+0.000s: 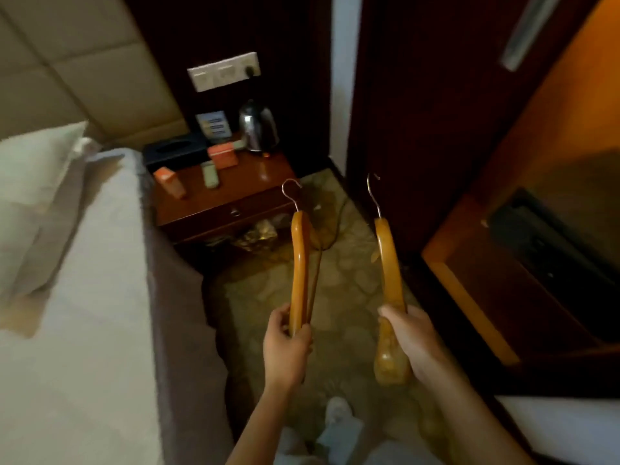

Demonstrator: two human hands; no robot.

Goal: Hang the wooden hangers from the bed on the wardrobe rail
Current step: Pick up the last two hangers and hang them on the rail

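My left hand [287, 344] is clamped round the lower end of one wooden hanger [299, 263], its metal hook [290, 193] pointing up & away from me. My right hand [407, 333] is closed round the 2nd hanger [389, 263], approx mid-body, w/ its hook [372, 193] also up. Both hangers are in the air over the patterned floor [352, 280], apart from each other. Bed [84, 313] is on my left, w/ a pillow [30, 196] on it. Ahead, the bedside desk [255, 176] carries a kettle [258, 129], small boxes & a tissue box [174, 151]. Dark wardrobe door [419, 129] stands to the right, near the 2nd hanger's hook.
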